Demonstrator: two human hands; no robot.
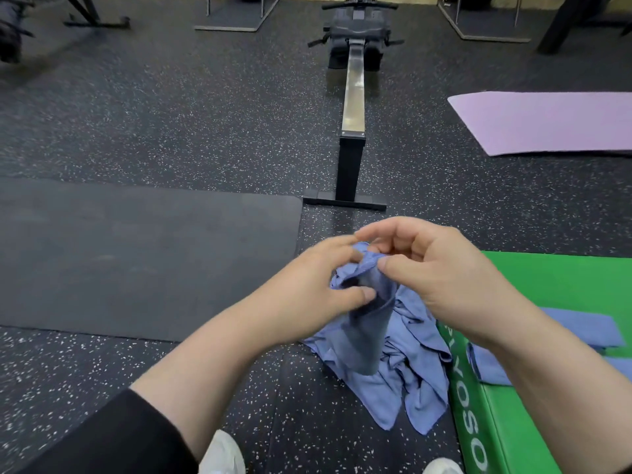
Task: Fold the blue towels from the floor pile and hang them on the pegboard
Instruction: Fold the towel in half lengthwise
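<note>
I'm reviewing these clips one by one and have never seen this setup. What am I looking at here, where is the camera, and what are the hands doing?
There is no machine: the camera sits on a person's head, looking forward and down at their two bare hands. The left hand and right hand both pinch the top of one crumpled blue towel, lifted above a loose pile of blue towels on the speckled black rubber floor. To the right lies a green padded mat with folded blue towels on it. Ahead stand a rowing machine, a dark grey floor mat and a lilac exercise mat. No pegboard is visible.
</note>
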